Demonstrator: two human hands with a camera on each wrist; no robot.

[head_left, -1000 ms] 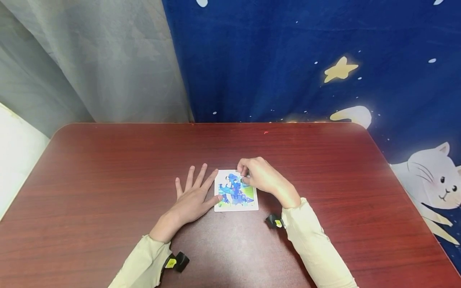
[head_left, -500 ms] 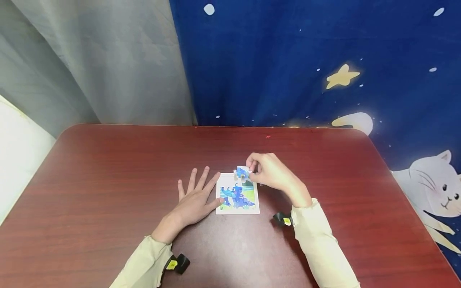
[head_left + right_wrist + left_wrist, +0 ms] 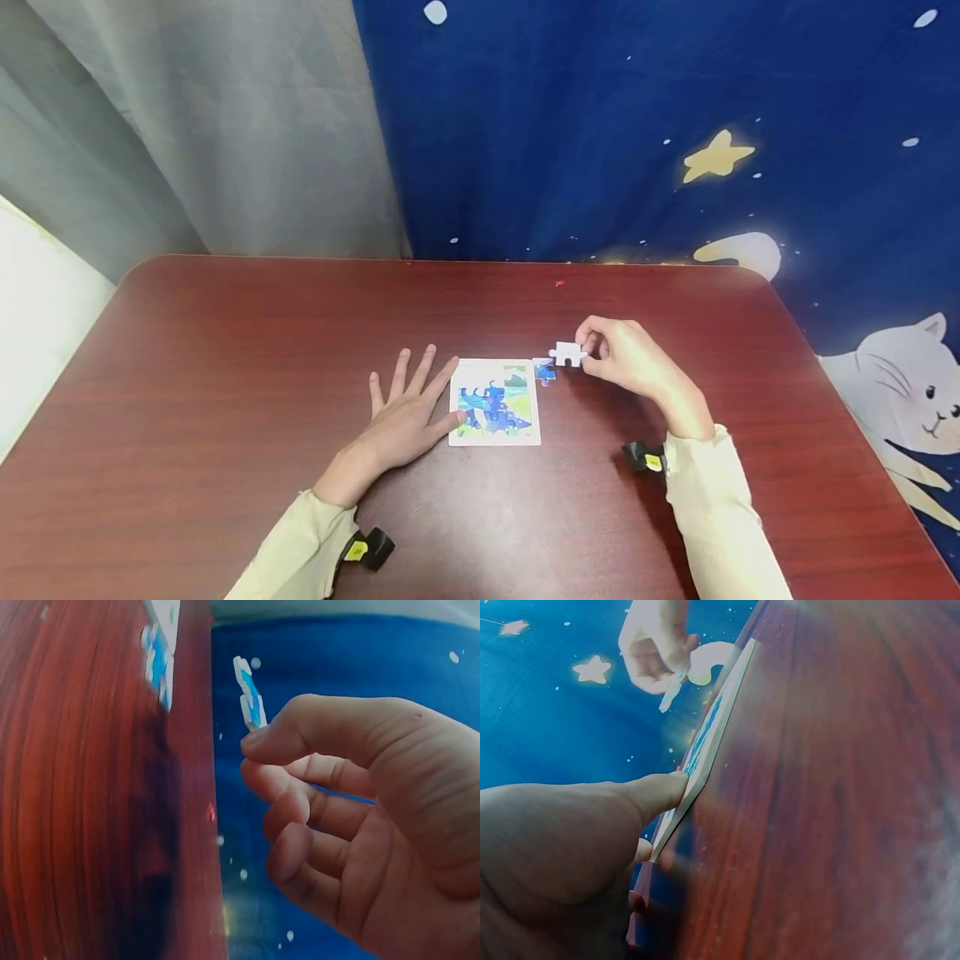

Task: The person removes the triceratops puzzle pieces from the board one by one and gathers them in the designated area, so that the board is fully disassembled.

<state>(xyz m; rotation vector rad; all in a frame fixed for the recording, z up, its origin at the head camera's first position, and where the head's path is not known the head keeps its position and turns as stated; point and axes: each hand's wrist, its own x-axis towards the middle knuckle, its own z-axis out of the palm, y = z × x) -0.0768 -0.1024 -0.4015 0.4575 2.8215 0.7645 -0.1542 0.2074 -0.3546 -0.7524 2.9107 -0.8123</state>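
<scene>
A small square puzzle board [image 3: 495, 440] with a white border lies mid-table, its blue and green picture partly filled with pieces and its upper left bare. My left hand [image 3: 401, 427] rests at its left side, fingers spread, the thumb [image 3: 664, 791] on the border and the index fingertip at the upper left corner. To the board's right, my right hand [image 3: 633, 358] pinches a whitish jigsaw piece [image 3: 567, 354] between thumb and fingers, raised above the table. In the right wrist view this piece [image 3: 252, 694] appears edge-on. A blue jigsaw piece [image 3: 544, 372] is beside the board's upper right corner.
The red-brown table [image 3: 262, 350] spreads on all sides of the board. A grey curtain [image 3: 285, 133] and a blue curtain [image 3: 540, 125] with stars and a cat hang behind it. A small red mark [image 3: 559, 283] is near the far edge.
My right hand has lifted pieces out of the board's upper part and moved right with one. A blue piece now sits beside the board. My left hand has stayed in place.
</scene>
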